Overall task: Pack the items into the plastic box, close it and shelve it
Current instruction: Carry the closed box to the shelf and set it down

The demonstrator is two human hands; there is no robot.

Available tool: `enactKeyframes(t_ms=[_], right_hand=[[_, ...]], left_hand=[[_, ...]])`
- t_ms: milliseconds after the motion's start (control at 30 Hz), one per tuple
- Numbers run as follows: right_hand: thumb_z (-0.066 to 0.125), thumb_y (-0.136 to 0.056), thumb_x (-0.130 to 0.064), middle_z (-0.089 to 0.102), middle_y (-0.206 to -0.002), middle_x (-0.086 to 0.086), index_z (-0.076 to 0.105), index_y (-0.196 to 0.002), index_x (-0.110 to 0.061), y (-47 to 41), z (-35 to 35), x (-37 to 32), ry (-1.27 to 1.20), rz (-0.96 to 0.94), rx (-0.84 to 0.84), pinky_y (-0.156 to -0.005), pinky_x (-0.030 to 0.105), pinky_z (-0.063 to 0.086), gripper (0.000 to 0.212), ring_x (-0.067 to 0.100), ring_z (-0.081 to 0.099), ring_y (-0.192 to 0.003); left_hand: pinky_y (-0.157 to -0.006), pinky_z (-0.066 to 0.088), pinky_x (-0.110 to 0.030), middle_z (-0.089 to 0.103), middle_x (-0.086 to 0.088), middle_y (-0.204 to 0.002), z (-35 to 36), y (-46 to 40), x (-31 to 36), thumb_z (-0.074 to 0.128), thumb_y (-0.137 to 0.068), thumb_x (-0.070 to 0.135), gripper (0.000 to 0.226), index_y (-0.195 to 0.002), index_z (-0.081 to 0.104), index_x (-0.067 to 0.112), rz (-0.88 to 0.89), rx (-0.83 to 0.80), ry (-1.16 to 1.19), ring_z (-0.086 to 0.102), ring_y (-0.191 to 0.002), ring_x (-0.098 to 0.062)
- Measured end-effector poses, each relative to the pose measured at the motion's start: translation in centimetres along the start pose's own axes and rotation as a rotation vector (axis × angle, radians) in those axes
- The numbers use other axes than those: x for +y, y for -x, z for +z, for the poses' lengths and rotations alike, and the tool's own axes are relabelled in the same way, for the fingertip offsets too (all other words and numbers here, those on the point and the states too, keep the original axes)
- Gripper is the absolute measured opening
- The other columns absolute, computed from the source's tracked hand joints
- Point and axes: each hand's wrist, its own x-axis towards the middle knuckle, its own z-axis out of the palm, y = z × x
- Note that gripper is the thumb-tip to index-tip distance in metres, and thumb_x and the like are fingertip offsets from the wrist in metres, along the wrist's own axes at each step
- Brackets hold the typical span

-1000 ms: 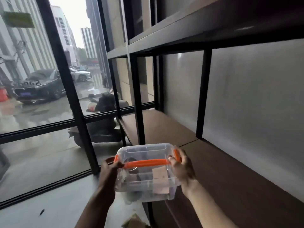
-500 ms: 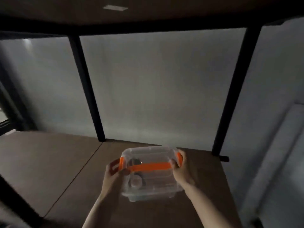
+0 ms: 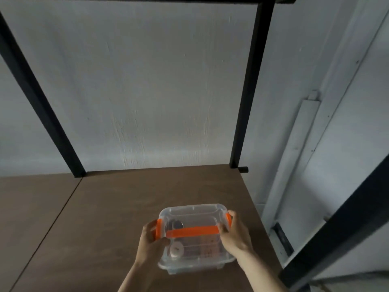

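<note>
A clear plastic box (image 3: 194,213) with its lid on, orange side latches and an orange handle across the top is over the brown shelf board (image 3: 126,207), near the board's right front part. I cannot tell whether its base touches the board. Small items show dimly through the lid, among them a round white piece. My left hand (image 3: 150,242) grips the box's left end at the latch. My right hand (image 3: 234,234) grips the right end, thumb on the handle.
Black metal uprights (image 3: 246,102) stand at the back of the shelf against a pale wall. Another black post (image 3: 336,218) crosses the right foreground. A seam (image 3: 63,209) divides this board from the one to its left. The shelf above runs along the top edge.
My view has swung from the window side to face the shelf bay. Both hands carried the box forward and lower over the right board, still gripping its ends.
</note>
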Motion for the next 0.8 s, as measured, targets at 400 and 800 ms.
enactKeyframes(t_ms=[400,800], right_hand=[[0.054,-0.098,-0.039,0.037,-0.159,-0.001,0.025,-0.154,-0.021,0.7,1.4,2.4,-0.041,-0.019,-0.162,-0.116,0.040,0.036,0.066,0.022,0.039,-0.144],[0.047,-0.093,-0.059,0.045,-0.152,-0.013,0.018,-0.155,-0.038,2.8,2.2,3.8,0.089,-0.088,-0.115,-0.108,0.038,0.048,0.071,0.010,0.050,-0.134]], left_hand=[[-0.049,0.055,-0.016,0.077,0.012,-0.065,0.0,-1.1,-4.0,0.051,-0.067,-0.034,0.053,-0.076,0.070,0.015,0.018,0.013,-0.142,0.073,-0.064,-0.016],[-0.081,0.053,-0.032,0.061,-0.006,-0.133,-1.3,-1.0,-7.9,0.067,-0.084,0.005,0.069,-0.145,0.040,0.022,-0.073,-0.017,-0.339,0.065,-0.113,-0.025]])
